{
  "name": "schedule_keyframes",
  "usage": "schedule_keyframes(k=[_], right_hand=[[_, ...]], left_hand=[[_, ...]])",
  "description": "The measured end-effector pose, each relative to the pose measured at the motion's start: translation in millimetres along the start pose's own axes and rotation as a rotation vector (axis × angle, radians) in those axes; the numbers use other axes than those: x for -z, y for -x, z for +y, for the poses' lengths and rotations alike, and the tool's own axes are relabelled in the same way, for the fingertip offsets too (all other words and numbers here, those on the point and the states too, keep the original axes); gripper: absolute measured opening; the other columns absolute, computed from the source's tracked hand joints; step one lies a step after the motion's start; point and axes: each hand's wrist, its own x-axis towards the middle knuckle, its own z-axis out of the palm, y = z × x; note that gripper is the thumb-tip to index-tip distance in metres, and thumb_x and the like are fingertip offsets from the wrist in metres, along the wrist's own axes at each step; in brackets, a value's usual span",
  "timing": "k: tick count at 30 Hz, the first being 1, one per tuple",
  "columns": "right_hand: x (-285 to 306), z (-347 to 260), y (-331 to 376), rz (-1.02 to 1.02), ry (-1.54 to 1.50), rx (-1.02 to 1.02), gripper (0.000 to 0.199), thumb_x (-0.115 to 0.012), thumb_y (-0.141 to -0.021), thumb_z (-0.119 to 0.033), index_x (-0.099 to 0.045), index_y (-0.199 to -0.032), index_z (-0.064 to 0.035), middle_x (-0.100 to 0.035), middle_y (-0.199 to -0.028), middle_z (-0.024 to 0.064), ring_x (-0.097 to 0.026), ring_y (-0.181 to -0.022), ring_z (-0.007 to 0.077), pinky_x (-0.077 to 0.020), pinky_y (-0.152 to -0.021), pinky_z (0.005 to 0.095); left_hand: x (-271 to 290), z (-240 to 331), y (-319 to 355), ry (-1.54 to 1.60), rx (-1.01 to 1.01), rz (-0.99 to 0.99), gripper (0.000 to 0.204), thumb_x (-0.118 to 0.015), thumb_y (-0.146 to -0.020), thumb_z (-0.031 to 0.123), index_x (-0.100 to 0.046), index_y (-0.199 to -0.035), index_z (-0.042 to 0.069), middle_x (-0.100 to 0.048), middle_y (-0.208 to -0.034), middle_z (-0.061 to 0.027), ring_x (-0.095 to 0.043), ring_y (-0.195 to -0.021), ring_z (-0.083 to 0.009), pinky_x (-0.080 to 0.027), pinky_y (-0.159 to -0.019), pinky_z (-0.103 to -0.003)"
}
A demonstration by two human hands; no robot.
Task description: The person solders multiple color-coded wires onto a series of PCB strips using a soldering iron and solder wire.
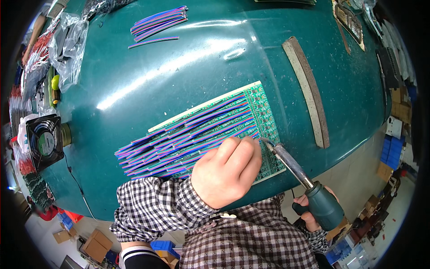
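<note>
Two hands work: left hand (pixel 225 172) fisted on the wires (pixel 188 134) over the circuit board (pixel 264 116); right hand (pixel 313 215) (at four o'clock) grips the soldering iron (pixel 298 172) above the counter (pixel 179 76).

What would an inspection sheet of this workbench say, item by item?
Surface: green table, glossy, with glare.
Job's things: green circuit board panel lined with striped ribbon wires; soldering iron tip at the board's right part.
Clutter: spare ribbon wires, plastic bags, small fan, long worn strip.
Grippers: left hand fisted on the wires; right hand holds the iron's handle.
Cables: thin black lead from the fan.
Surroundings: cardboard boxes and blue bins on the floor.
</note>
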Motion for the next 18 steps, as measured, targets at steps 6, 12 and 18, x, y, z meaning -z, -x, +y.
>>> schedule_keyframes(k=[6, 12, 18], right_hand=[[8, 7, 0, -0.061, 0.076, 0.097, 0.081, -0.090, -0.073, -0.059, -0.061, -0.116, 0.0025, -0.069, -0.088, 0.0095, -0.070, -0.080, 0.0262, -0.0601, -0.077, 0.0411], [-5, -13, -7, 0.003, -0.013, 0.032, 0.066, -0.086, -0.074, -0.066, -0.077, -0.098, -0.0049, -0.072, -0.086, 0.0062, -0.069, -0.079, 0.0240, -0.0555, -0.073, 0.0376], [15, -15, -13, 0.081, -0.368, -0.044, 0.071, -0.091, -0.076, -0.054, -0.066, -0.110, 0.0029, -0.071, -0.093, 0.0133, -0.070, -0.089, 0.0240, -0.0577, -0.078, 0.0379]], left_hand=[[5, 2, -1, 0.002, -0.002, 0.003, 0.037, -0.069, -0.070, 0.008, -0.072, -0.105, -0.003, -0.063, -0.103, -0.0090, -0.063, -0.085, -0.0197, -0.054, -0.067, -0.029], [6, 3, -1, 0.028, 0.042, -0.036, 0.037, -0.071, -0.072, 0.005, -0.073, -0.107, -0.005, -0.064, -0.102, -0.0102, -0.066, -0.085, -0.0214, -0.057, -0.070, -0.031], [12, 3, -9, 0.040, 0.020, -0.033, 0.040, -0.070, -0.071, 0.005, -0.073, -0.109, -0.004, -0.064, -0.103, -0.0108, -0.066, -0.085, -0.0227, -0.057, -0.070, -0.032]])
